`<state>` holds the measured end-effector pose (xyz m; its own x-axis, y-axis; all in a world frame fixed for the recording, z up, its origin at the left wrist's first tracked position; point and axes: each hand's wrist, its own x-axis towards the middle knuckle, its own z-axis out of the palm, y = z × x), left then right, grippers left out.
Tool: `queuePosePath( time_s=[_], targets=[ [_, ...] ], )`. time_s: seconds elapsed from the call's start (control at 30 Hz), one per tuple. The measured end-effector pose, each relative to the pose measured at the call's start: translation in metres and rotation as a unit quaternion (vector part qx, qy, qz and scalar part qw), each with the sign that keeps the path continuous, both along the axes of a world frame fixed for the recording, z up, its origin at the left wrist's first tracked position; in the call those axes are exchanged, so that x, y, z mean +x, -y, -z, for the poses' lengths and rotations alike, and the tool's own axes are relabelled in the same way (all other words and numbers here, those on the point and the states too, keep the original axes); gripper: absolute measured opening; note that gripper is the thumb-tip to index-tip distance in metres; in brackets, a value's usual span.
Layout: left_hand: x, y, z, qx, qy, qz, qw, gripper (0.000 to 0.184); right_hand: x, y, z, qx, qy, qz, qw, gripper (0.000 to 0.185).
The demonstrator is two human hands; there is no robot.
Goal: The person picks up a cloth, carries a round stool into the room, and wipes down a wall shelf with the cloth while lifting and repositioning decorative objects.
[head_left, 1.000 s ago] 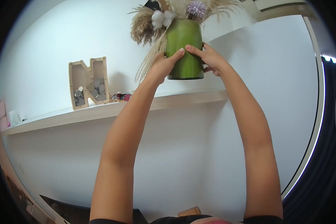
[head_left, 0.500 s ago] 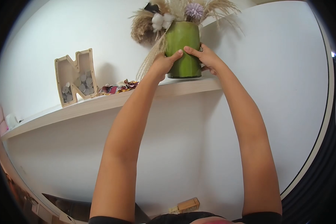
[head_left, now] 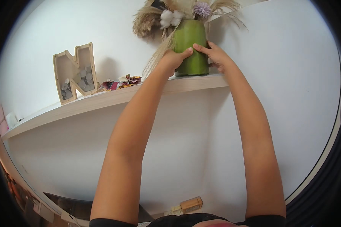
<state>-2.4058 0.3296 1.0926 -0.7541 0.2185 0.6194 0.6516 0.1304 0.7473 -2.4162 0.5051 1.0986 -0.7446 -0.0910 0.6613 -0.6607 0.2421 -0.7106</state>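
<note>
A green cylindrical vase (head_left: 191,36) stands upright near the right end of a pale wooden shelf (head_left: 113,96), its base at or close to the shelf's surface. My left hand (head_left: 173,60) is wrapped round its left side, thumb lying across the front. On the opposite side, my right hand (head_left: 218,56) holds it the same way, with most fingers hidden behind. Dried stems fill the vase: feathery pampas grass (head_left: 147,20), white cotton bolls (head_left: 171,17) and a purple flower (head_left: 202,10). One braided-looking strand (head_left: 155,60) hangs down beside my left hand.
Left along the shelf are an N-shaped wooden coin box (head_left: 75,73) with coins inside and crumpled colourful scrunchies or fabric (head_left: 121,82). A white panel (head_left: 288,75) rises right of the vase. Below are a dark screen (head_left: 70,206) and a small wooden box (head_left: 191,204).
The vase and both hands appear slightly further right and higher in the view, though the shelf and coin box shift too as my head moves. Both hands keep their hold.
</note>
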Motion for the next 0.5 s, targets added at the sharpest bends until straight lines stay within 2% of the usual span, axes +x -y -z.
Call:
queuePosePath(
  time_s=[0.17, 0.27, 0.33, 0.43, 0.5],
  targets=[
    [-0.004, -0.010, 0.005, 0.022, -0.015, 0.023, 0.999, 0.069, -0.001, -0.003, 0.004, -0.004, 0.010, -0.012, 1.000, 0.097],
    [-0.011, -0.020, 0.005, 0.028, -0.032, -0.006, 0.999, 0.063, 0.002, -0.004, 0.005, -0.005, 0.024, 0.014, 1.000, 0.093],
    [-0.016, -0.029, 0.006, 0.050, -0.053, -0.069, 0.995, 0.059, -0.001, -0.008, 0.007, -0.012, 0.030, 0.022, 0.999, 0.092],
    [-0.021, -0.034, 0.008, 0.017, -0.106, -0.050, 0.993, 0.065, -0.004, -0.009, 0.014, -0.028, 0.015, 0.035, 0.999, 0.090],
    [-0.019, -0.037, 0.007, 0.003, -0.077, -0.070, 0.995, 0.066, -0.006, -0.010, 0.017, -0.041, -0.004, 0.040, 0.998, 0.090]
  ],
)
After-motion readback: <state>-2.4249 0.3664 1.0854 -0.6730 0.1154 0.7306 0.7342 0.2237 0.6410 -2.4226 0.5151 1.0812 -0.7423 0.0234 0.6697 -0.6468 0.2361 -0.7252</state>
